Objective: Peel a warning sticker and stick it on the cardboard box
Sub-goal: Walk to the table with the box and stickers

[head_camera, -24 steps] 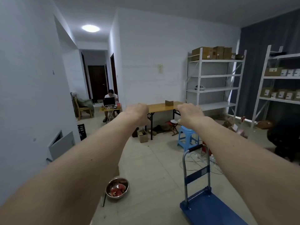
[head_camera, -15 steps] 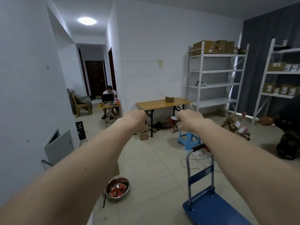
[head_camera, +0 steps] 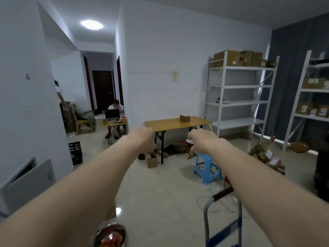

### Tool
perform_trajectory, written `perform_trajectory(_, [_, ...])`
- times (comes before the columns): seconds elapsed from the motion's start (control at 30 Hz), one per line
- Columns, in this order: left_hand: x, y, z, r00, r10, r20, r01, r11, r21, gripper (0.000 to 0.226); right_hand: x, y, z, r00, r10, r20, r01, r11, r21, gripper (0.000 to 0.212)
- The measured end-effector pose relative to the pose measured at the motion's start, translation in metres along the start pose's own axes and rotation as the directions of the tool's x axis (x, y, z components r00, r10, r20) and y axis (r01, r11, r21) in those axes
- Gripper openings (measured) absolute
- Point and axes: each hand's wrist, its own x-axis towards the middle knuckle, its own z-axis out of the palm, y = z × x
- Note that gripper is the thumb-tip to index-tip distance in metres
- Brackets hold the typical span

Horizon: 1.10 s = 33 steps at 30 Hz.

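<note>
A small brown cardboard box (head_camera: 184, 118) stands on a yellow folding table (head_camera: 165, 124) across the room, against the white wall. Both my arms stretch forward at chest height toward it. My left hand (head_camera: 142, 139) and my right hand (head_camera: 201, 139) show only their backs, with the fingers curled down and away out of sight. Whether either hand holds anything is hidden. No sticker is visible. The hands are far short of the table.
A blue plastic stool (head_camera: 207, 168) and a blue hand trolley (head_camera: 222, 220) stand on the floor to the right. A metal bowl (head_camera: 110, 236) lies at my feet. White shelves (head_camera: 240, 86) carry boxes. A person sits at a laptop (head_camera: 112, 114) down the hallway.
The view has come closer to the table and tilted up. Both hands have dropped slightly against the table and stay side by side.
</note>
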Motion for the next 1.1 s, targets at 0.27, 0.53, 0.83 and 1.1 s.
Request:
perform_trajectory(0.27, [0.132, -0.014, 0.043, 0.997, -0.006, 0.077, -0.001, 0.996, 0.084, 0.036, 0.125, 0.058, 0.048, 0.999, -0.008, 0.034, 0.009, 1.000, -0.030, 0.011])
perform_trajectory(0.53, [0.292, -0.037, 0.094, 0.995, 0.051, 0.084, -0.056, 0.996, 0.063, 0.037, 0.279, 0.099, 0.104, 0.999, 0.031, 0.041, -0.031, 0.999, -0.021, 0.034])
perform_trajectory(0.83, [0.504, -0.105, 0.134, 0.995, 0.092, 0.039, -0.095, 0.993, 0.075, 0.036, 0.495, 0.117, 0.132, 0.998, 0.046, 0.030, -0.046, 0.999, 0.001, 0.033])
perform_trajectory(1.1, [0.657, -0.110, 0.200, 0.982, 0.150, 0.119, -0.155, 0.987, 0.036, 0.036, 0.626, 0.173, 0.179, 0.991, 0.097, 0.088, -0.102, 0.993, 0.061, 0.029])
